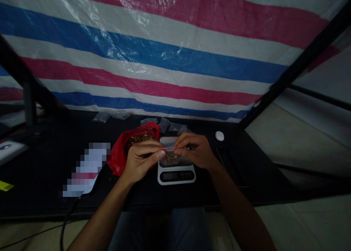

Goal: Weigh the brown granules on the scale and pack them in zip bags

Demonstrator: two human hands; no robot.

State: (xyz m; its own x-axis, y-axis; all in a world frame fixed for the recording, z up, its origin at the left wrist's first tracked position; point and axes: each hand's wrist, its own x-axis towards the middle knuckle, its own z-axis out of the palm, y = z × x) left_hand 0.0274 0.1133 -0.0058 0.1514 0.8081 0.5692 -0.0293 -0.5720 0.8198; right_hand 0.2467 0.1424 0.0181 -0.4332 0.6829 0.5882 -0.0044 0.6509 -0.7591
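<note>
My left hand [141, 158] and my right hand [196, 150] both pinch the top edge of a small clear plastic bag [170, 156] with brown bits inside. The bag hangs just above a small white digital scale [177, 175] on the black table [44, 170]. Fingers and thumbs of both hands are pressed together on the bag's upper strip. Behind my left hand lies an open red plastic bag [117, 156] full of the same brown material.
Several empty clear bags [164, 123] lie at the table's back edge. A small white round object [219, 135] sits to the right of the scale. A blurred-out item [87, 168] lies left. A striped red, blue and white tarp [164, 60] hangs behind.
</note>
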